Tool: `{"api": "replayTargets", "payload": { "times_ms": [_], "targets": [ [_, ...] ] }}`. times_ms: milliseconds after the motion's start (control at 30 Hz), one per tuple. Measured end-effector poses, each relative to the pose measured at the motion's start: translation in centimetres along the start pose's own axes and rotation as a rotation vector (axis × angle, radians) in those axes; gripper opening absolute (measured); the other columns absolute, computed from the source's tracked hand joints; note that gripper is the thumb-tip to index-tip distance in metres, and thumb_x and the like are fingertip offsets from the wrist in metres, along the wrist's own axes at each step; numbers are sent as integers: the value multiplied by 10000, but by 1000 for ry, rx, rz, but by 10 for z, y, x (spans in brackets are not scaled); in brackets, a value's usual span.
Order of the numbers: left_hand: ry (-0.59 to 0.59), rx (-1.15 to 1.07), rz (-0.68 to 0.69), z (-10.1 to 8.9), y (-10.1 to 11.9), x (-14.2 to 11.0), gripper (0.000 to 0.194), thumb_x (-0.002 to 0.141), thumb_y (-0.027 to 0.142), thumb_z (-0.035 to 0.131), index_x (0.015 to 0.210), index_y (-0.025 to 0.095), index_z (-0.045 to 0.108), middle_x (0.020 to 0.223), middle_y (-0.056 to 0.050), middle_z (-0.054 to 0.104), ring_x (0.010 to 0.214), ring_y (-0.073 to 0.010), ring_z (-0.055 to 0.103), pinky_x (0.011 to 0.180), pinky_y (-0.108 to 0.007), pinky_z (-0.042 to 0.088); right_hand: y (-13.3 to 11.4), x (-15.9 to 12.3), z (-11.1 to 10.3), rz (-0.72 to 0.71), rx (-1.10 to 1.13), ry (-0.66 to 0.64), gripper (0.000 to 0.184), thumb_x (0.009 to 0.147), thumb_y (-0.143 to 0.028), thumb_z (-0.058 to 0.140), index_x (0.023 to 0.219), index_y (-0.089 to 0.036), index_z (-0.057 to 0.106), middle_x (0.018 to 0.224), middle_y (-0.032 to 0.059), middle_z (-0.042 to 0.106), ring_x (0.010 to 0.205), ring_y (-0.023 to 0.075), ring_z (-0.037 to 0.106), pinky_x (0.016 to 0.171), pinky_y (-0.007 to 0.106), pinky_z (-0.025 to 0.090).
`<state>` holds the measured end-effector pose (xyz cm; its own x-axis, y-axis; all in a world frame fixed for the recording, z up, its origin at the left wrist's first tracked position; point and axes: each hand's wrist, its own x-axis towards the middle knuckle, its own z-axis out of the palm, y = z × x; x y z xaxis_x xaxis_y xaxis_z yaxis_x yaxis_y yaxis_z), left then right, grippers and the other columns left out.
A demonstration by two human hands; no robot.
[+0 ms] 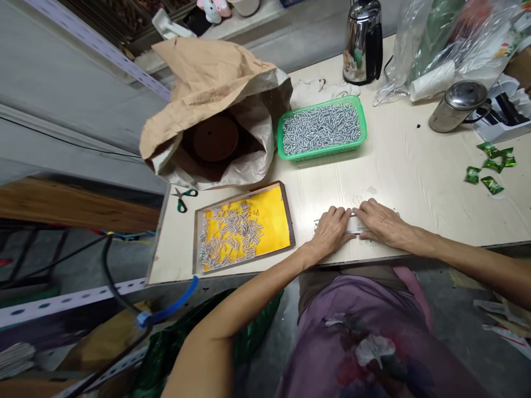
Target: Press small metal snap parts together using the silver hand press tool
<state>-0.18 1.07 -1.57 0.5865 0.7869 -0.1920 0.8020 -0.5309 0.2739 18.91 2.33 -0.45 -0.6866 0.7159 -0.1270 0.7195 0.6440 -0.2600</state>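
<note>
A narrow, flat, pale metallic strip (354, 224) lies on the table near its front edge. My left hand (332, 229) is closed over the strip's left part, fingers curled along its far side and thumb on the near side. On the right part, my right hand (382, 223) holds it the same way. The two hands nearly meet, and only the middle and the outer ends of the strip show. To the left lies a shallow tray (293, 235) with a yellow sheet (274, 215) and many small metal pins (240, 229).
Behind stands a green basket (322, 155) full of small metal pieces. An open paper sack (224, 66) stands at the back left, near green-handled scissors (182, 199). A kettle (363, 44), a metal cup (458, 108) and green wrapped sweets (492, 185) are farther right.
</note>
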Motion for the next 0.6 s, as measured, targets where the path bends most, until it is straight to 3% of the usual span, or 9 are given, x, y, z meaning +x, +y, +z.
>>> {"api": "replayTargets", "payload": {
  "times_ms": [133,300,600],
  "targets": [
    [-51,18,-28,-5,7,3,343,878,390,625,1115,156,545,1025,-90,574,990,-253,507,796,-370,458,-2,-4,4,24,19,48,224,819,-220,691,1015,-145,613,987,118,607,924,252,522,714,330,434],
    [-48,3,-62,-3,10,1,255,910,408,571,979,165,598,928,-73,579,933,-234,503,762,-344,435,2,-5,9,-36,14,77,90,859,-227,654,893,-145,645,857,80,605,827,216,509,702,319,376],
    [32,-11,-87,7,9,6,338,975,430,418,892,173,623,855,-73,603,905,-222,525,741,-332,442,4,1,18,-60,9,122,203,938,-231,524,776,-170,630,759,60,581,739,193,478,669,312,339]
  ]
}}
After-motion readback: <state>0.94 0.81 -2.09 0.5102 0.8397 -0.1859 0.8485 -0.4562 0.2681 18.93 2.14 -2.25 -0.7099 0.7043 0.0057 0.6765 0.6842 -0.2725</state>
